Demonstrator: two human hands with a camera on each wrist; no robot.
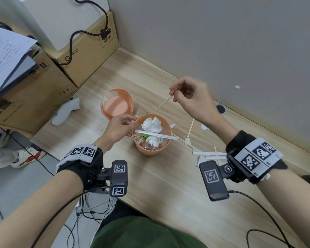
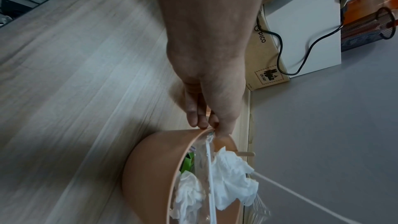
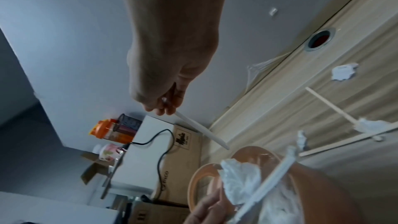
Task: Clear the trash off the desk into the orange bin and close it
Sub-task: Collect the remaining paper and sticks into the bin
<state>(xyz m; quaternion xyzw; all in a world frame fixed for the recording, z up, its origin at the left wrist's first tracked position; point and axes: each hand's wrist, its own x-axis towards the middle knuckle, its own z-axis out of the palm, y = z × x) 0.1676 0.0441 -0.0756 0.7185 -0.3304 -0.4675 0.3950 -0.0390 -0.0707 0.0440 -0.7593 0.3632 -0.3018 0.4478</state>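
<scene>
Broadly, the pale wood worktop [image 1: 168, 185] carries everything, and the orange bin [image 1: 151, 149] stands near its middle as the landmark. Stacked cardboard boxes [image 1: 34, 97] sit well to the left of the bin, with a white controller [image 1: 65, 111] lying between them and it. The bin's lid [image 1: 117, 104] rests tilted on the worktop just behind and to the left of the bin, its inner face showing. The bin itself is open and heaped to the rim with crumpled white tissue [image 1: 151, 124], clear plastic, something green and wooden sticks; a long white paper wrapper [image 1: 157, 135] lies across the top and juts out past the bin's right edge.

The left hand [image 1: 121, 128] is at the bin's left rim, fingers [image 2: 194, 113] curled and pinching that rim together with the edge of the clear plastic. The right hand [image 1: 190, 99] is raised above and to the right of the bin, fingers [image 3: 163, 110] pinched on one end of a thin wooden stick [image 1: 164, 103] whose free end slants down toward the bin.

To the right of the bin, more sticks [image 1: 191, 128], another white wrapper strip [image 1: 209, 153] and small torn tissue scraps [image 1: 204, 127] lie scattered on the worktop.
</scene>
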